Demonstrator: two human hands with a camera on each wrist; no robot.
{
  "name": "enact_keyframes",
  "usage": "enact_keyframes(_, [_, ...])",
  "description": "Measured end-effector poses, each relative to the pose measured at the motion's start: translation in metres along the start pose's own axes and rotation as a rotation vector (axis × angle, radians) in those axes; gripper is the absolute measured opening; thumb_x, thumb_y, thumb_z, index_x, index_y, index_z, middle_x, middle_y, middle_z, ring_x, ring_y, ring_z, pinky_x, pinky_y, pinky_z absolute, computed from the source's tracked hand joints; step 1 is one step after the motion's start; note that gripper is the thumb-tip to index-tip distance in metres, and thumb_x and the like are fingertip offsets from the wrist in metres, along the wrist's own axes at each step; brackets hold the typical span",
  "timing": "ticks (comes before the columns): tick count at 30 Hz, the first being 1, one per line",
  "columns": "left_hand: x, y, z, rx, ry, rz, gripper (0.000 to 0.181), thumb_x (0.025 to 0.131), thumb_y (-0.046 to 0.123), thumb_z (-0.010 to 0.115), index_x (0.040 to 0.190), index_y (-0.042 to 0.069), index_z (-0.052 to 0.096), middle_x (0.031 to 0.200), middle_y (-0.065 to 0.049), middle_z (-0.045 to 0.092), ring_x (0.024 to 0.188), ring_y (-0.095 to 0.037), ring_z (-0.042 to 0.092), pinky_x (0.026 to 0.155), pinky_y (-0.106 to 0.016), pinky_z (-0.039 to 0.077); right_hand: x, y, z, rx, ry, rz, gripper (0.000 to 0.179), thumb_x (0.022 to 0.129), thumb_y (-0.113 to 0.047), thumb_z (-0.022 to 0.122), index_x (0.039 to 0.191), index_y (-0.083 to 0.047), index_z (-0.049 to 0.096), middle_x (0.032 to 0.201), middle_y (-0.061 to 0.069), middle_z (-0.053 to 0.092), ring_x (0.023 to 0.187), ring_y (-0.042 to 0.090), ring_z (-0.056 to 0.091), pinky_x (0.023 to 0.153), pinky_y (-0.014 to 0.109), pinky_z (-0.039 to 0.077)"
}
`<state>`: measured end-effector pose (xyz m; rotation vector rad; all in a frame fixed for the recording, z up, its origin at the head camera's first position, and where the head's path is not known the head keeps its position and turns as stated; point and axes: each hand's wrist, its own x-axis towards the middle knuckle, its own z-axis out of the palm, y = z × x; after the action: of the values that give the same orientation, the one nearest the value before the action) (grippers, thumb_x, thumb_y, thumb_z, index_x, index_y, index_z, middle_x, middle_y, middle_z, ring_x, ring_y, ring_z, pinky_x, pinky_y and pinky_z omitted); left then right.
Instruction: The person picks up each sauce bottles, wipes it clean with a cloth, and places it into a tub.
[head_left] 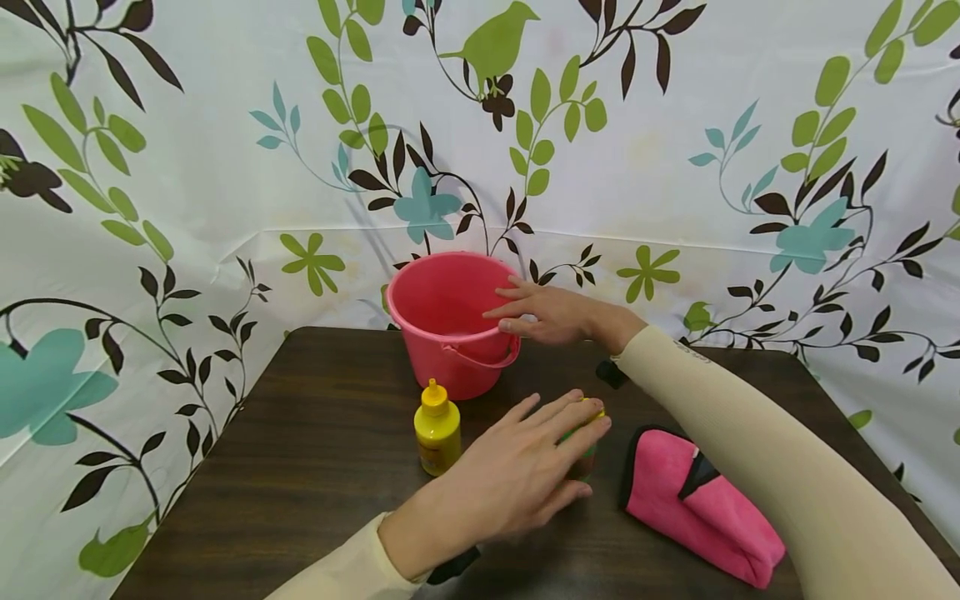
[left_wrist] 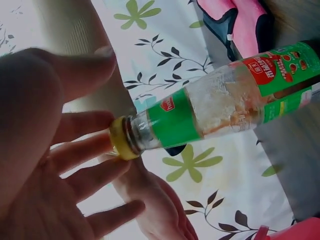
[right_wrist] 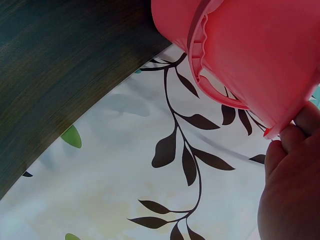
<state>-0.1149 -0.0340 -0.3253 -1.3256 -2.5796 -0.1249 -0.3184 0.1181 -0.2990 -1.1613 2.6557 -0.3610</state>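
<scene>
Clearly, in the head view both hands are over the dark wooden counter (head_left: 322, 433), which stands against a leaf-patterned sheet (head_left: 645, 158). The left hand (head_left: 517, 467) has a spread grip above a glass bottle (head_left: 585, 461), covering most of it. Just beside that hand, on its left, a yellow squeeze bottle (head_left: 437, 433) stands upright. The right hand (head_left: 555, 314) reaches to the right side of the pink bucket (head_left: 453, 371), its grip spread too, fingers over the opening. A folded pink cloth (head_left: 697, 508) with black edging lies near the right forearm.

In the left wrist view, the glass bottle shows its yellow cap (left_wrist: 118, 140) right at the parted fingertips; whether they touch it I cannot tell. Its neck is wrapped in green, its clear body has reddish-brown traces, and a green and red label (left_wrist: 287, 75) sits lower down.

In the right wrist view, the fingers meet the bucket's rim, and the pink handle (right_wrist: 222, 100) hangs against its side.
</scene>
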Motion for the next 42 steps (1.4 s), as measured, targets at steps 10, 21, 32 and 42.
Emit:
enact_keyframes(10, [0.009, -0.006, -0.001, -0.192, 0.070, -0.059, 0.061, 0.082, 0.009, 0.091, 0.136, 0.013, 0.065, 0.138, -0.002, 0.058, 0.120, -0.015, 0.061, 0.097, -0.020, 0.059, -0.003, 0.005, 0.002, 0.017, 0.011, -0.029, 0.050, 0.107, -0.043, 0.056, 0.154, -0.026, 0.057, 0.173, 0.012, 0.036, 0.167, 0.037, 0.012, 0.128, 0.064, 0.029])
enact_keyframes(21, [0.016, -0.009, 0.002, -0.407, 0.150, -0.115, 0.028, 0.094, 0.003, 0.076, 0.121, 0.012, 0.071, 0.123, -0.004, 0.068, 0.101, -0.015, 0.071, 0.094, -0.023, 0.061, -0.002, 0.003, 0.002, -0.007, 0.009, -0.022, 0.051, 0.107, -0.044, 0.054, 0.155, -0.026, 0.057, 0.173, 0.011, 0.036, 0.168, 0.035, 0.012, 0.129, 0.064, 0.027])
enact_keyframes(32, [0.015, -0.006, 0.008, -0.496, 0.180, -0.174, 0.024, 0.097, 0.005, 0.074, 0.119, 0.014, 0.072, 0.124, -0.005, 0.069, 0.103, -0.015, 0.073, 0.097, -0.025, 0.061, 0.000, 0.000, 0.003, 0.007, 0.044, -0.028, 0.051, 0.107, -0.045, 0.055, 0.154, -0.025, 0.058, 0.171, 0.012, 0.039, 0.168, 0.035, 0.011, 0.127, 0.065, 0.031])
enact_keyframes(42, [0.011, -0.004, 0.019, -0.531, 0.295, -0.174, 0.024, 0.094, 0.005, 0.075, 0.116, 0.015, 0.074, 0.121, -0.003, 0.070, 0.097, -0.013, 0.071, 0.091, -0.021, 0.060, 0.001, 0.003, 0.007, 0.048, 0.105, -0.086, 0.052, 0.105, -0.040, 0.059, 0.152, -0.016, 0.060, 0.162, 0.013, 0.052, 0.165, 0.039, 0.021, 0.127, 0.066, 0.030])
